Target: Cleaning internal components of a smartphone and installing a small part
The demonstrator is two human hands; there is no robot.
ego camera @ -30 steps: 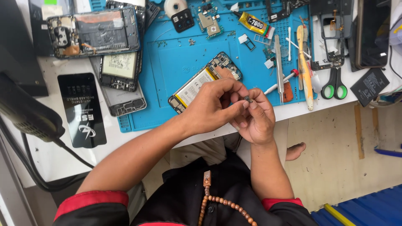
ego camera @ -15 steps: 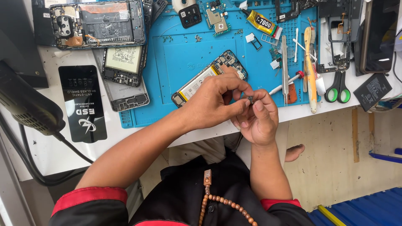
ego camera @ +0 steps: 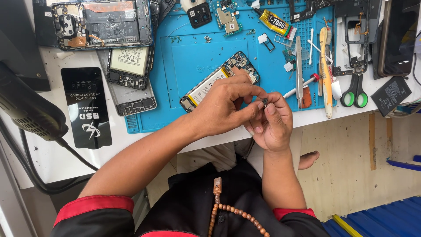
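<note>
Both my hands meet over the front edge of the blue work mat [ego camera: 184, 57]. My left hand [ego camera: 226, 105] and my right hand [ego camera: 272, 123] pinch one tiny dark part [ego camera: 265, 102] between their fingertips. Just behind my left hand lies an opened phone [ego camera: 219, 79] with its battery and circuit board showing, tilted diagonally on the mat. Its near end is hidden by my fingers.
More opened phones [ego camera: 103, 24] and a phone frame [ego camera: 131, 83] lie at the left. A black flat packet [ego camera: 86, 105] rests on the white table. Tweezers [ego camera: 298, 70], a glue tube [ego camera: 274, 22], a brush [ego camera: 325, 66], green-handled scissors [ego camera: 355, 94] and small screws sit at the right.
My hands stay together on the small part with only slight finger movement. The view has shifted a little, so the mat appears higher in the picture.
</note>
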